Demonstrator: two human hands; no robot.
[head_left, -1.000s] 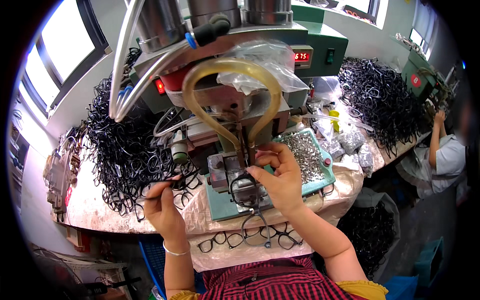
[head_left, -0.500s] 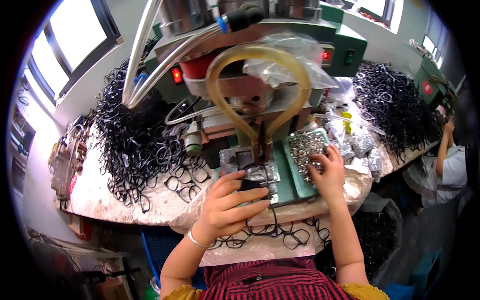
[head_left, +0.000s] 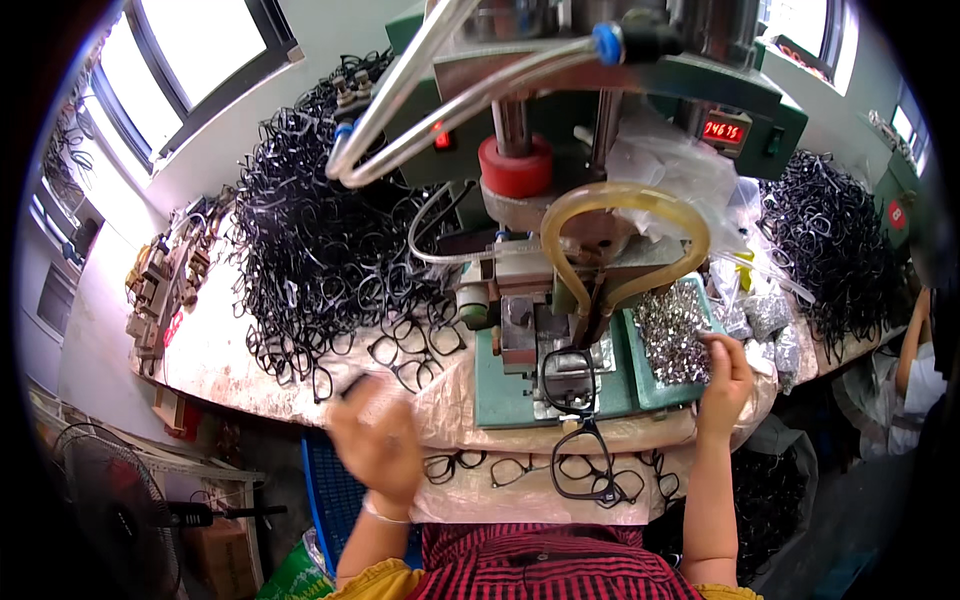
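Note:
Black eyeglass frames (head_left: 590, 428) rest in the metal fixture of a green bench press (head_left: 490, 412), one rim under the nozzle and the other hanging over the front edge. My left hand (head_left: 380, 445) is off to the left of the press, smeared by motion; something black shows at a fingertip, and I cannot tell whether it holds anything. My right hand (head_left: 728, 380) is at the right side of a green tray (head_left: 640, 365) heaped with small shiny metal parts (head_left: 672, 330). Its thumb and fingers are pinched together; what lies between them is too small to name.
A large heap of black eyeglass frames (head_left: 320, 240) covers the table's left, another heap (head_left: 825, 240) the right. Several loose frames (head_left: 510, 470) lie along the front. A yellowish tube loop (head_left: 625, 195) arches over the fixture. Bags of metal parts (head_left: 768, 315) sit beyond the tray.
My left hand has left the glasses in the fixture and swung left. My right hand has moved from among the metal parts to the tray's right edge, fingers pinched. The whole view has shifted.

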